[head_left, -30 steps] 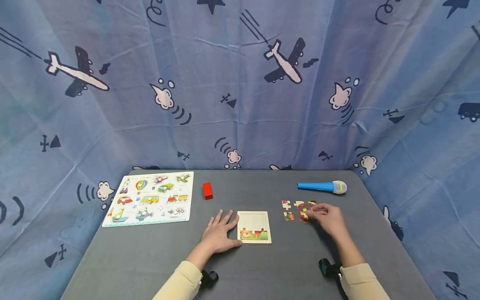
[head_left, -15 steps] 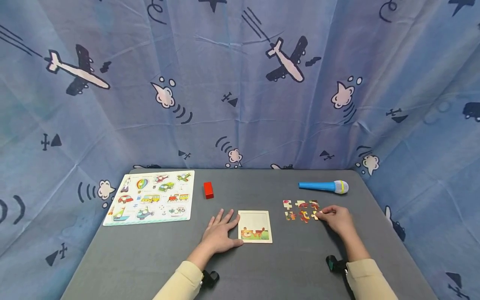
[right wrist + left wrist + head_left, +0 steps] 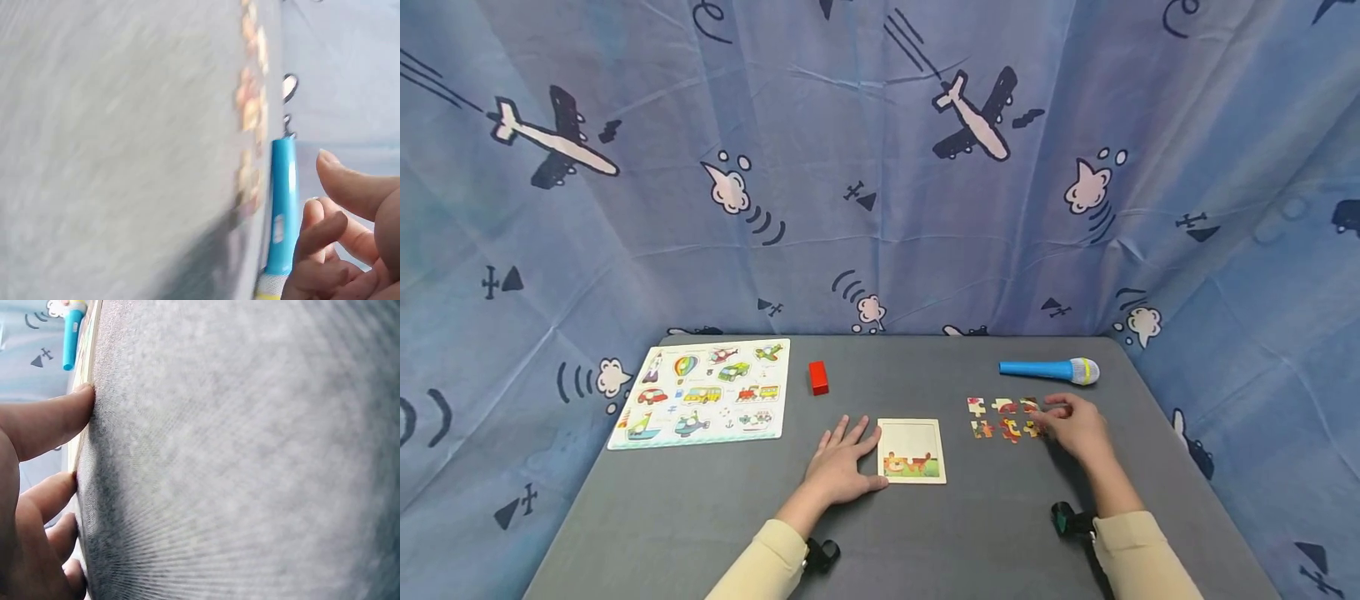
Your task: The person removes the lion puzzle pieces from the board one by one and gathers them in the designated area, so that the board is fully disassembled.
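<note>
My left hand lies on the grey table with its fingers spread. Its thumb and index finger touch the left edge of a square puzzle tray, as the left wrist view also shows from low down. Along the tray's bottom, fitted pieces form part of an animal picture. To the right, several loose jigsaw pieces lie in two rows. Just over their right end hovers my right hand, fingers loosely bent. In the right wrist view its thumb stands apart from the fingers, with nothing between them.
A blue toy microphone lies behind the loose pieces. Toward the back stands a red block, and left of it a picture board of vehicles. A patterned blue curtain hangs behind the table.
My right hand has moved right across the loose pieces, then let go of the lower right piece and lifted slightly. The left hand and tray have stayed put.
</note>
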A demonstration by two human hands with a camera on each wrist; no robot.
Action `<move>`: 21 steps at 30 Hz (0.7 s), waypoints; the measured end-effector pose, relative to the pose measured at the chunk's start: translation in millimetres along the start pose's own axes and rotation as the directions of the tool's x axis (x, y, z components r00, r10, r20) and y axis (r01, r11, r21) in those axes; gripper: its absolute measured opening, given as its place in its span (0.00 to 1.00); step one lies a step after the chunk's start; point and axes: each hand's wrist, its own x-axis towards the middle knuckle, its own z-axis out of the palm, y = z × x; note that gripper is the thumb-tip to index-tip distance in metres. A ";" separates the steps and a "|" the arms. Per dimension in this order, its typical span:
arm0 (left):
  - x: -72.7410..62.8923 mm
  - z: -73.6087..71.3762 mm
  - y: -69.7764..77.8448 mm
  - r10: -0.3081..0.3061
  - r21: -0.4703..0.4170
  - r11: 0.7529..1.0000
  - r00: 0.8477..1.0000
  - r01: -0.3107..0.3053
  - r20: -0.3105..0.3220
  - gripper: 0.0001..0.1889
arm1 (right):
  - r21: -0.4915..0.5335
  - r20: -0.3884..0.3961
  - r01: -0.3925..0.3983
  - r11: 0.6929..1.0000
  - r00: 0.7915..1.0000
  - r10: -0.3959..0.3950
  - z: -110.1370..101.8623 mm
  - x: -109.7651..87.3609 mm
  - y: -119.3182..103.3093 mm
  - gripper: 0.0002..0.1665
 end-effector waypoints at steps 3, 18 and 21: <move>-0.6 0.2 0.1 -0.006 0.005 1.000 1.000 0.006 0.005 0.44 | 0.046 0.016 0.036 0.998 0.999 -0.037 2.8 -4.5 -13.2 0.30; 0.3 0.3 -0.6 -0.001 0.023 1.000 1.000 0.001 0.005 0.44 | 0.243 0.106 0.140 0.960 0.980 -0.170 34.0 -26.4 -59.7 0.25; 0.5 0.2 0.0 -0.004 0.030 1.000 1.000 0.003 0.008 0.45 | 0.247 0.093 0.159 0.956 0.978 -0.187 36.4 -31.7 -66.8 0.23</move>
